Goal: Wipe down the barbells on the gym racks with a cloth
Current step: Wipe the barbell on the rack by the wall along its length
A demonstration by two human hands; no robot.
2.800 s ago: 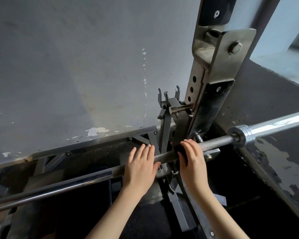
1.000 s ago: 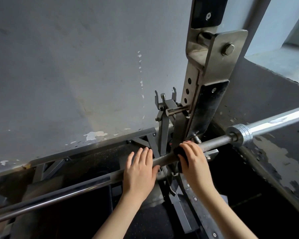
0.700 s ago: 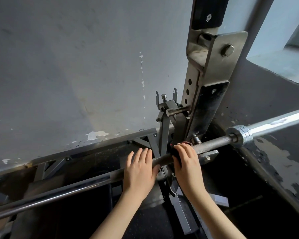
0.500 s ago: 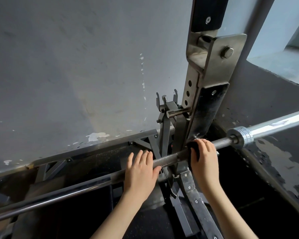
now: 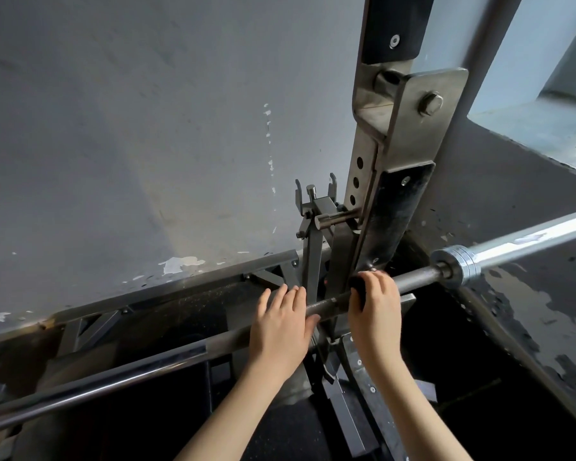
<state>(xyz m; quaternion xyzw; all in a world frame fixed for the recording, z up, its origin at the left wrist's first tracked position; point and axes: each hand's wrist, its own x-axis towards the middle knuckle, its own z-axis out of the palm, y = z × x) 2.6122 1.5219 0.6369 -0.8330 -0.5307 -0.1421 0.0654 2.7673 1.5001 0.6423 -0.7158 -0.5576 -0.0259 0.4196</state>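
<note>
Across the foot of the steel rack upright (image 5: 393, 181), the barbell (image 5: 187, 352) lies slanted from lower left to upper right, its shaft passing in front of the upright. The left hand (image 5: 280, 327) rests on the shaft just left of the upright, with its fingers straight and together over the top of the bar and its thumb at the near side. The right hand (image 5: 378, 306) is curled over the shaft and clamps a dark cloth (image 5: 358, 289) against it. Only a small fold of the cloth shows, at the left edge of the fingers. The two hands are apart, with a short bare stretch of knurled shaft between them. Further right, the ribbed collar (image 5: 459, 266) meets the bright sleeve (image 5: 529, 241), which runs out of view. A scuffed grey wall (image 5: 113, 128) stands behind.
</note>
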